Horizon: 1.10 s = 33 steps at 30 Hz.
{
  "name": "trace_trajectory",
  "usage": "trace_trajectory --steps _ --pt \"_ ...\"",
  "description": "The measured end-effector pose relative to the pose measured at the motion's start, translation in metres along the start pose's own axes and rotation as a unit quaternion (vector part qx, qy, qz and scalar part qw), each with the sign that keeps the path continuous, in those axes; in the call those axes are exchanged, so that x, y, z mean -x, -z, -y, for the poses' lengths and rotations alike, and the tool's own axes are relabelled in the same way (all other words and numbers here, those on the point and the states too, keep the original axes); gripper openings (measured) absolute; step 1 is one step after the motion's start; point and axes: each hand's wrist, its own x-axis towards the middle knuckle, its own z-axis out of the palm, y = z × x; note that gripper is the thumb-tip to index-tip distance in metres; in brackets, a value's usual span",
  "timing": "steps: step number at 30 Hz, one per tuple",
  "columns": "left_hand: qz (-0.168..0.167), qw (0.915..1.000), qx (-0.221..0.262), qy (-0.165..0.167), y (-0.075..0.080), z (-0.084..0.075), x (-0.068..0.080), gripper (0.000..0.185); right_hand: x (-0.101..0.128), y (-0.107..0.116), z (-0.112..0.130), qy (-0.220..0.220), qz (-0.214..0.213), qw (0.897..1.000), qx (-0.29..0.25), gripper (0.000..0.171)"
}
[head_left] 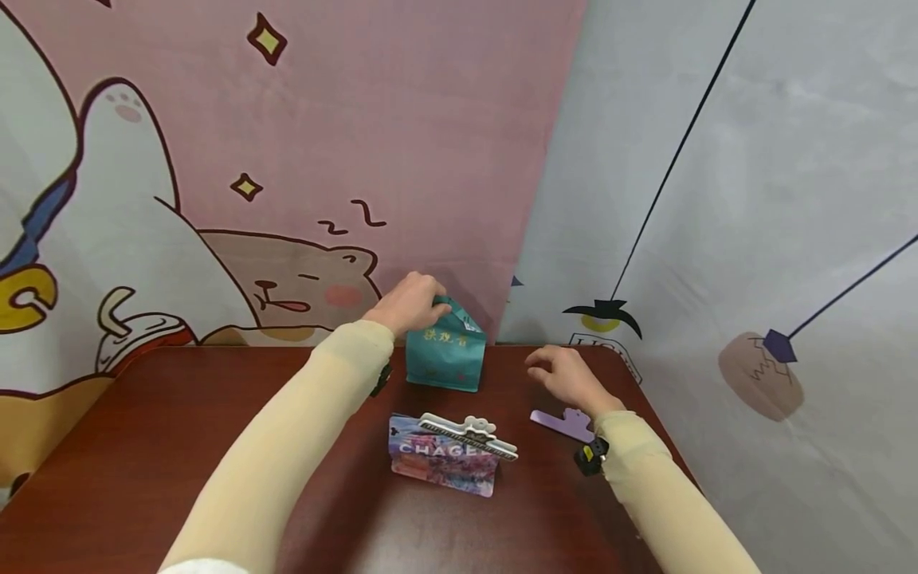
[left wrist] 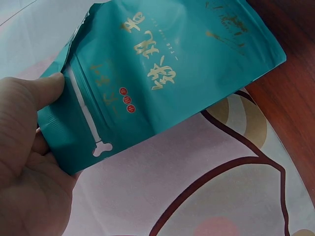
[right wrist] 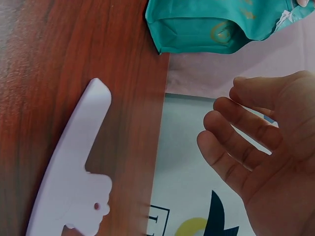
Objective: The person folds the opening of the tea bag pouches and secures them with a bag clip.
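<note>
At the far edge of the table stands a teal pouch (head_left: 445,359) with gold lettering. My left hand (head_left: 410,304) pinches its top edge, thumb on the near face and fingers behind, as the left wrist view shows. My right hand (head_left: 570,379) hovers to the right of the pouch, fingers loosely bent and holding nothing. Below it on the table lies a lavender clip (right wrist: 69,167), apart from the hand. Nearer to me is a colourful packet (head_left: 441,469) printed with large white letters, with a white sealing clip (head_left: 469,435) across its upper part.
The reddish-brown wooden table (head_left: 143,462) ends just behind the pouch. A cartoon-printed cloth (head_left: 459,143) hangs behind it, with a grey-white cloth (head_left: 789,199) along the right side.
</note>
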Motion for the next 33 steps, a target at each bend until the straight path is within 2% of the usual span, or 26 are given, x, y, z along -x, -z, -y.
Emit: trace_trajectory --steps 18,28,33 --pt "-0.003 1.0000 0.003 0.000 0.000 0.001 -0.001 0.024 0.021 -0.011 -0.023 -0.007 0.003 1.000 0.010 0.014" --pt "0.001 0.9999 0.009 0.005 -0.001 -0.001 -0.001 0.025 0.034 -0.013 -0.034 -0.056 0.017 0.998 -0.002 0.016" --pt "0.000 0.9999 0.009 0.008 -0.001 0.001 0.000 0.024 0.038 -0.014 -0.040 -0.059 0.016 0.998 0.003 0.015"
